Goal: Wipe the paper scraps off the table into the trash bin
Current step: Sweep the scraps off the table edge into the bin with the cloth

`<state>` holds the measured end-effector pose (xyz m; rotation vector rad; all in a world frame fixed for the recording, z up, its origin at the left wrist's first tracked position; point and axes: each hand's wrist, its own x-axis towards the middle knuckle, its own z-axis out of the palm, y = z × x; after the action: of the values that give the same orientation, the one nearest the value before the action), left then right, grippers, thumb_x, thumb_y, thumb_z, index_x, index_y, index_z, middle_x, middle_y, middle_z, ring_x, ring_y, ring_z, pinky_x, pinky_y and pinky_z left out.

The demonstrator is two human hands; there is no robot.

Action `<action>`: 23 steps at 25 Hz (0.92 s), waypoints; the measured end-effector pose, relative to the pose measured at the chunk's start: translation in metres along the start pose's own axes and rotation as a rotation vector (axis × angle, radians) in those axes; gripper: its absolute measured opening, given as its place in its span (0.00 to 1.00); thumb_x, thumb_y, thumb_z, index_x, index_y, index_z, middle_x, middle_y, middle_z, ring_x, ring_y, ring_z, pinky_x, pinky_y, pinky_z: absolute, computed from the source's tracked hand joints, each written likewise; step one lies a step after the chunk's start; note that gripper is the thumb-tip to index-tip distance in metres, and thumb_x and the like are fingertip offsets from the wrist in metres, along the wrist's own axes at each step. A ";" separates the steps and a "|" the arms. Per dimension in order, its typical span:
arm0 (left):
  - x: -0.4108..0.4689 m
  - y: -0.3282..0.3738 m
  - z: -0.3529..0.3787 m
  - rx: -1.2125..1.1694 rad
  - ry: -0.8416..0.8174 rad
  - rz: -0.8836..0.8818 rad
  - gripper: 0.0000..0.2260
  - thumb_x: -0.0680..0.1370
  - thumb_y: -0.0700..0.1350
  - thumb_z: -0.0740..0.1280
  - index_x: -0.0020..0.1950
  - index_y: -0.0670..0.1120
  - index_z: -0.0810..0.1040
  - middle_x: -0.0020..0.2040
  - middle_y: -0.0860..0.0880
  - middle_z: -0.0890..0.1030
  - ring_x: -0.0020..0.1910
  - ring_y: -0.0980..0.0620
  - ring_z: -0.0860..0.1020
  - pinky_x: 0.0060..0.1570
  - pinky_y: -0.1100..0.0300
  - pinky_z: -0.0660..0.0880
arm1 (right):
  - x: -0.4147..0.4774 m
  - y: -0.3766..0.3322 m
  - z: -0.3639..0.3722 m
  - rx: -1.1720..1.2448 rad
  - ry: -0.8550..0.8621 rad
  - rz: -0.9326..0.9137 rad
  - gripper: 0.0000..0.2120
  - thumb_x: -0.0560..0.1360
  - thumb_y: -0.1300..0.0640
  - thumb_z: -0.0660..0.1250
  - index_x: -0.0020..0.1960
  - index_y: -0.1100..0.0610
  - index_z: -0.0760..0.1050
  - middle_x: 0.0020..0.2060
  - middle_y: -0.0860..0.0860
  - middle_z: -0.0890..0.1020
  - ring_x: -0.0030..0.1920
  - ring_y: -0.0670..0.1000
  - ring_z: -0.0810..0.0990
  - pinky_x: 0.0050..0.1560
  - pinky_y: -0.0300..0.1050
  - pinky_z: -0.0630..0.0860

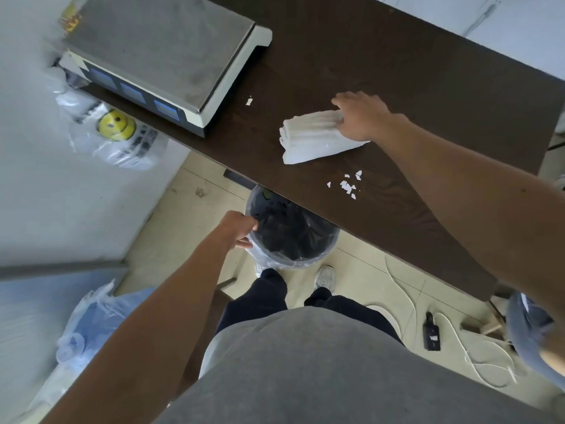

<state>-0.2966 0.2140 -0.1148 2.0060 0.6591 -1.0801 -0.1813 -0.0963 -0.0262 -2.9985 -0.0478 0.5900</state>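
A grey scale [159, 56] sits at the left end of the tabletop [397, 71], and a printed plastic bag [116, 133] hangs beside it. The tabletop is dark brown. Below it are pale floor tiles [183, 240] and a white cable [477, 365]. The left hand [238, 229] curls its fingers over the rim of the lined trash bin [293, 237], which sits partly under the tabletop's edge. The right hand [360, 116] grips a folded white cloth [312, 136]. The paper scraps [347, 185] lie between the cloth and the edge, apart from the fingers.
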 end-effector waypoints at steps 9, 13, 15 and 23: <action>0.017 0.026 -0.017 0.145 -0.056 0.035 0.14 0.77 0.40 0.66 0.63 0.39 0.74 0.48 0.44 0.79 0.43 0.45 0.85 0.47 0.52 0.84 | 0.009 -0.006 0.025 -0.068 -0.078 0.014 0.32 0.73 0.54 0.65 0.75 0.57 0.62 0.68 0.57 0.73 0.67 0.60 0.72 0.69 0.58 0.64; 0.021 0.035 -0.020 0.170 -0.066 0.038 0.11 0.77 0.40 0.67 0.59 0.42 0.73 0.50 0.44 0.78 0.43 0.44 0.85 0.49 0.51 0.84 | 0.010 -0.008 0.025 -0.037 -0.039 0.088 0.32 0.72 0.56 0.66 0.74 0.60 0.62 0.67 0.60 0.70 0.67 0.63 0.70 0.68 0.59 0.64; 0.026 0.036 -0.019 0.174 -0.069 0.045 0.12 0.76 0.40 0.67 0.59 0.42 0.73 0.47 0.46 0.77 0.43 0.44 0.85 0.49 0.50 0.84 | 0.008 -0.006 0.025 -0.009 -0.011 0.168 0.31 0.72 0.57 0.67 0.72 0.61 0.64 0.65 0.61 0.70 0.66 0.64 0.70 0.67 0.59 0.65; 0.029 0.038 -0.008 0.213 -0.060 0.085 0.09 0.77 0.38 0.67 0.56 0.41 0.72 0.44 0.47 0.76 0.43 0.45 0.84 0.51 0.50 0.83 | -0.032 0.031 0.032 0.162 -0.096 0.486 0.25 0.68 0.52 0.72 0.59 0.64 0.72 0.63 0.62 0.68 0.64 0.64 0.69 0.61 0.56 0.69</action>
<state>-0.2504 0.2001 -0.1228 2.1514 0.4391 -1.1962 -0.2228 -0.1266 -0.0460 -2.8188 0.7030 0.7347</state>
